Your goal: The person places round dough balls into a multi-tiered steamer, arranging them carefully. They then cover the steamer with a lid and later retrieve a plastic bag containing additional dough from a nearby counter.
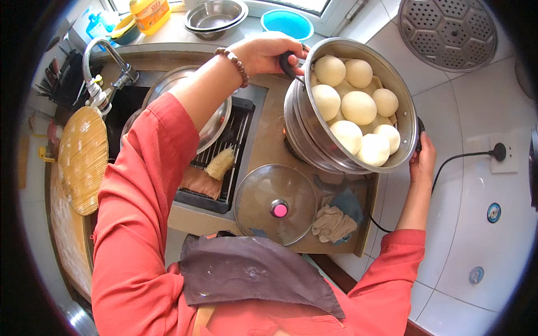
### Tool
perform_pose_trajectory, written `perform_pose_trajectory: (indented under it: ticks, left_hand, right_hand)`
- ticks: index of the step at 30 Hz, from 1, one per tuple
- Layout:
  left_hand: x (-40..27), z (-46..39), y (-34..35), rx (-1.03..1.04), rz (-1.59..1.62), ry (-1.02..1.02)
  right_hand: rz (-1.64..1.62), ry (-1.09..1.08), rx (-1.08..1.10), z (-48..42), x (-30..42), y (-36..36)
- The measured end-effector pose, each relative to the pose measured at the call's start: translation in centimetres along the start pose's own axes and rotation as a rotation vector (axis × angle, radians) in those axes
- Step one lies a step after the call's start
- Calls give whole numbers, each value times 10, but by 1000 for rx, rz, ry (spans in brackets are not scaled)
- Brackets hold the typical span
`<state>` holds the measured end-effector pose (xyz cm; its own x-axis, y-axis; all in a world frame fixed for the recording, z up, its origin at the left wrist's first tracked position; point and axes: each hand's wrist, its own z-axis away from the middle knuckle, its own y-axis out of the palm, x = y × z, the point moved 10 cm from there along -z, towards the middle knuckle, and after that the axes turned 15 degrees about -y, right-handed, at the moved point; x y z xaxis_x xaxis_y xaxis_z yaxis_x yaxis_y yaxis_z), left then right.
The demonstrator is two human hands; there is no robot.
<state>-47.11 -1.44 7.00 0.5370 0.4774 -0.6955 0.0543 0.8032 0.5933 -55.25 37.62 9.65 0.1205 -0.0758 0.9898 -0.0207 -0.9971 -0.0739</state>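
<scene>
My left hand (279, 52) grips one black side handle of a metal steamer tier (403, 138). On its opposite side, my right hand (423, 157) holds the other handle. Inside the tier, several round pale dough buns (359, 108) rest on a light liner. The tier is tilted, and another metal steamer or pot section (300, 134) shows below it; whether the two touch cannot be told. A round glass lid (260, 189) with a pink-topped knob lies on the counter nearer my body.
At left are a sink with a faucet (122, 69), a metal lid (218, 126), a loofah (220, 164) on a rack and a round slatted mat (84, 159). Cloths (334, 222) lie near the counter's right edge. Metal bowls (216, 14) and a blue basin (287, 24) stand by the window.
</scene>
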Motion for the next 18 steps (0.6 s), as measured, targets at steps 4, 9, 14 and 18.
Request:
perform_pose_trajectory:
  ticks: [4,9,14,18]
  left_hand:
    - [-1,-1,1,-24,-20,31]
    - [-2,6,-3,-147,-145,78]
    - [-28,45,-4,-543,-557,250]
    - [-46,65,24,-623,-880,520]
  right_hand:
    - [16,-41,-53,-2,-4,-5]
    - [536,-108,5,-6,19,-12]
    - [657,-586,193,1,106,39]
    - [914,-799,678,10,114,121]
